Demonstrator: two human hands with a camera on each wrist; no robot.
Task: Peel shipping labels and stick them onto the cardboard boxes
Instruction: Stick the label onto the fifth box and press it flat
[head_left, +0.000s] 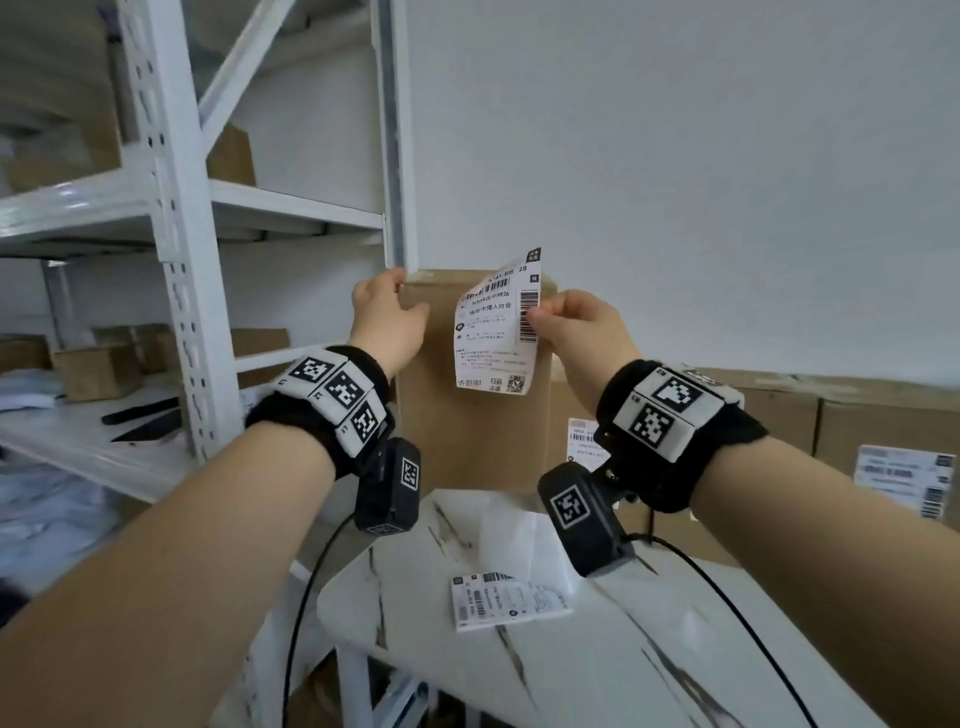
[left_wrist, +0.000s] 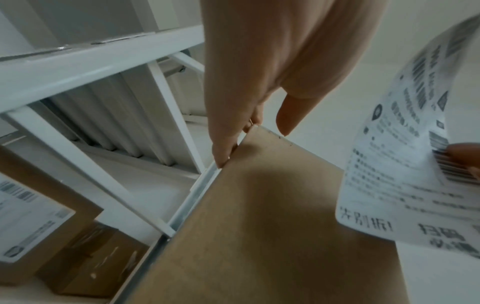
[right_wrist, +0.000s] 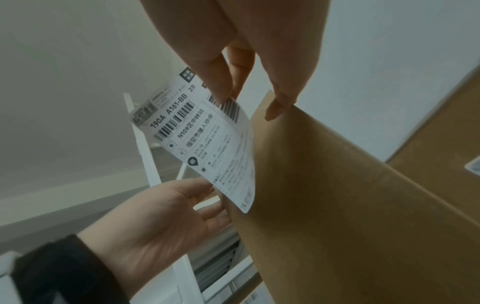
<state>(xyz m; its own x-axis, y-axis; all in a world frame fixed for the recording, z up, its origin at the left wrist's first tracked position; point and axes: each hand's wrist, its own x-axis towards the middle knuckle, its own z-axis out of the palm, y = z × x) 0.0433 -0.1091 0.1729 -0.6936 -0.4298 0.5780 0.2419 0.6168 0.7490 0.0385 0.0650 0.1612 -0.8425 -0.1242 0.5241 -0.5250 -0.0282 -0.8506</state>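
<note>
A tall brown cardboard box (head_left: 478, 421) (left_wrist: 259, 226) (right_wrist: 337, 205) stands on end against the white wall. My left hand (head_left: 387, 317) (left_wrist: 253, 139) (right_wrist: 161, 216) holds its top left corner, fingers along the side edge and thumb on the front. A white shipping label (head_left: 498, 322) (left_wrist: 405, 144) (right_wrist: 207, 144) hangs curled in front of the box's upper face. My right hand (head_left: 576, 327) (right_wrist: 231, 92) pinches the label's right edge at a barcode. I cannot tell whether the label touches the cardboard.
White metal shelving (head_left: 176, 260) with small boxes stands at the left, close to the box. Below my wrists is a marble-patterned table (head_left: 649, 665) with another label (head_left: 509, 597) and backing paper (head_left: 514, 535). Labelled boxes (head_left: 857, 415) line the wall at right.
</note>
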